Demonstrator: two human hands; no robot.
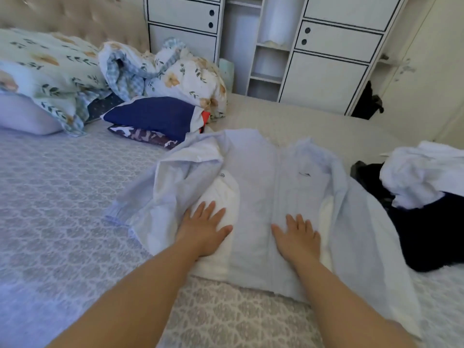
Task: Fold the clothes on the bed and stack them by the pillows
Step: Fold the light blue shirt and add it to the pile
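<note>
A pale blue zip-front jacket [263, 187] lies spread front-up across the bed [62, 197], its collar pointing away from the viewer and its hem nearest them, probably laid out this way so the body can be smoothed flat before the sides are folded in. Both bare hands press down on its lower half with fingers straight and slightly spread, gripping nothing. The left hand [204, 228] rests on the white lining exposed where the jacket's left side is turned back, its fingertips [212, 205] pointing up toward the chest. The right hand [297, 237] lies flat on the blue fabric just to the right of the zip line, fingers aimed the same way. So the jacket sits directly under both palms, and its sleeves trail outward past either hand, still loose and rumpled. By the floral pillows [47, 69] at the far left, a folded navy garment [155, 116] sits on top of a patterned one [148, 138], which appears to be the stack begun. At the right edge of the bed a heap of white [421, 169] and dark clothes [431, 234] waits unfolded. White cupboards [326, 59] stand beyond the bed.
</note>
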